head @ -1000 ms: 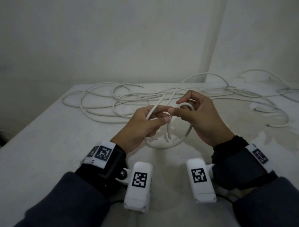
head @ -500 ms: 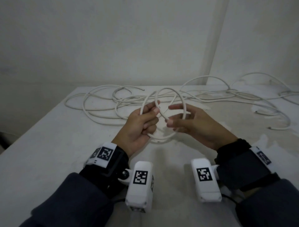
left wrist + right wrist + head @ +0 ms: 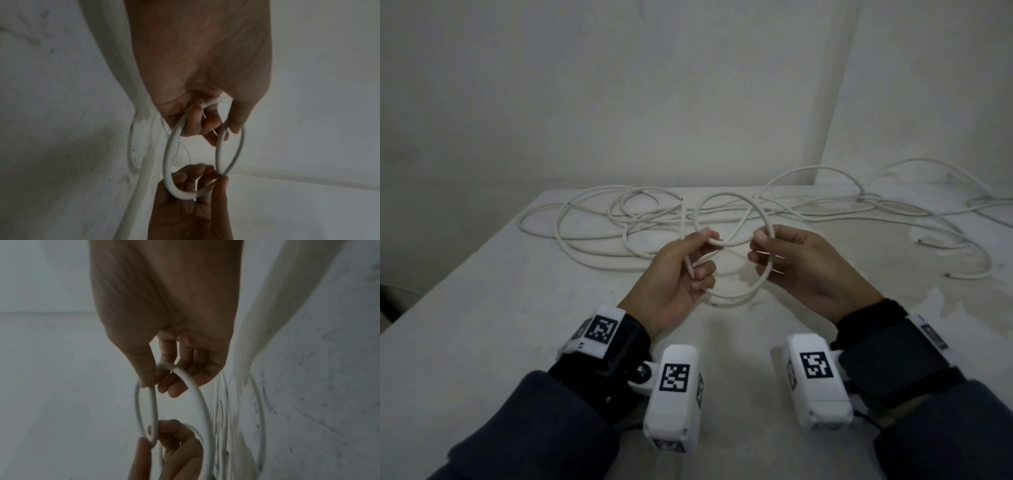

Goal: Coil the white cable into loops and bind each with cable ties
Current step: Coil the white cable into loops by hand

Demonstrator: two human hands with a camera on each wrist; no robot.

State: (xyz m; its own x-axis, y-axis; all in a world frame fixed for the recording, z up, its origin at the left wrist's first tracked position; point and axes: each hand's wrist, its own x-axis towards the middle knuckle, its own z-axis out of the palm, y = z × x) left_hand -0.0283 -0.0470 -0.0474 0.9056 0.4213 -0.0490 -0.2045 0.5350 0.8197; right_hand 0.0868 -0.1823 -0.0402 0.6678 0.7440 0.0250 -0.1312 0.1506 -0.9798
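Note:
A white cable (image 3: 729, 197) is wound into a couple of small loops held up between both hands over the white table (image 3: 482, 308). My left hand (image 3: 690, 255) grips the left side of the loops, thumb and fingers curled round the strands (image 3: 170, 151). My right hand (image 3: 765, 253) pinches the right side of the loops between thumb and fingers (image 3: 152, 381). The cable's free end (image 3: 690, 270) sticks out by my left fingers. No cable tie is plainly in view.
The rest of the long white cable (image 3: 619, 222) lies in loose tangled curves across the back of the table, trailing off to the right (image 3: 928, 219). White walls rise behind the table. The table's left edge (image 3: 448, 274) runs diagonally toward me.
The hands have drawn apart, spreading the loops wider. The right hand, which had straight fingers inside the loop, now pinches its right side.

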